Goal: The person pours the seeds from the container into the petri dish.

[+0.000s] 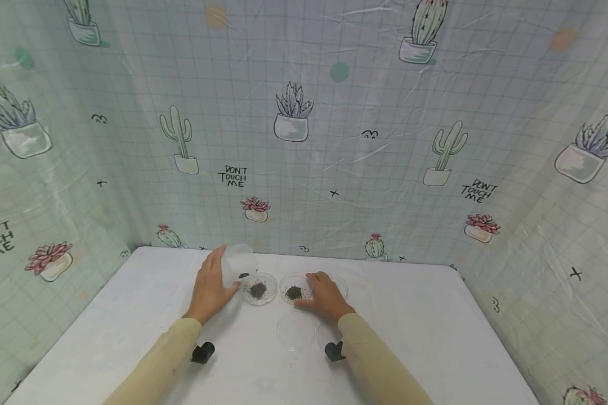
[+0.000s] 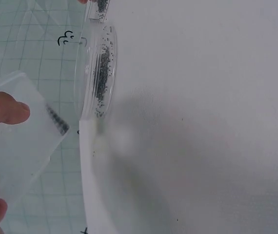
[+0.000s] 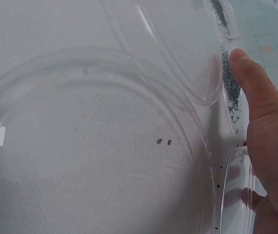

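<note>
My left hand [image 1: 210,289] grips a translucent plastic container [image 1: 239,261], tilted above the table with dark grains [image 2: 57,119] gathered at its low corner. Thumb and fingers hold it from opposite sides. Just right of it, a clear petri dish [image 1: 269,295] holds a small heap of dark grains. Next to that stands a second petri dish [image 1: 285,283] with a similar heap. My right hand [image 1: 329,298] spans this second dish, thumb at the near rim and fingers at the far rim. The hand partly hides a third clear dish [image 1: 343,284] to its right.
Two clear dishes or lids [image 1: 296,332] [image 3: 80,146] lie nearer on the white table [image 1: 253,371], one partly under the right forearm. A few stray grains dot the tabletop. A patterned curtain [image 1: 329,157] encloses the back and sides.
</note>
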A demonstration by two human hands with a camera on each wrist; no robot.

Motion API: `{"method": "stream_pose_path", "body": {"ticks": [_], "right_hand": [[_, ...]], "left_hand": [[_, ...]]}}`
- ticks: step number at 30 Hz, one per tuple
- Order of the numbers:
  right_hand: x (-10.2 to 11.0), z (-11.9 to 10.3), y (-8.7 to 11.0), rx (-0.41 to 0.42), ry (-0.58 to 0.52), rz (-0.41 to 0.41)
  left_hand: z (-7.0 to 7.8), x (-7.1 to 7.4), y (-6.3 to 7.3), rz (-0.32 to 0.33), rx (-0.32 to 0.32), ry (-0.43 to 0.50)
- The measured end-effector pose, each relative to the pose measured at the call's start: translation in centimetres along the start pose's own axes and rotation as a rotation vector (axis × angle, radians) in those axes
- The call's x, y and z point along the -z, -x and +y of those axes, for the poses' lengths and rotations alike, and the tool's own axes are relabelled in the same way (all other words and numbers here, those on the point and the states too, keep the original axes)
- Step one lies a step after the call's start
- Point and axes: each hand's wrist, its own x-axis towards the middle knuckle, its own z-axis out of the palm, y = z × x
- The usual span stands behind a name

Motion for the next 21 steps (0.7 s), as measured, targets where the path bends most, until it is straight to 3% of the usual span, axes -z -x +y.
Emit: {"method": "stream_pose_path", "body": {"ticks": [7,21], "right_hand": [[0.1,-0.2,0.0,-0.006,-0.005,-0.003],[0.2,-0.1,0.1,0.007,-0.001,0.008]], "left_hand": [[-0.9,0.0,0.2,0.014,0.034,-0.002],[-1.5,0.1,0.8,-0.062,0.167,0.029]]}}
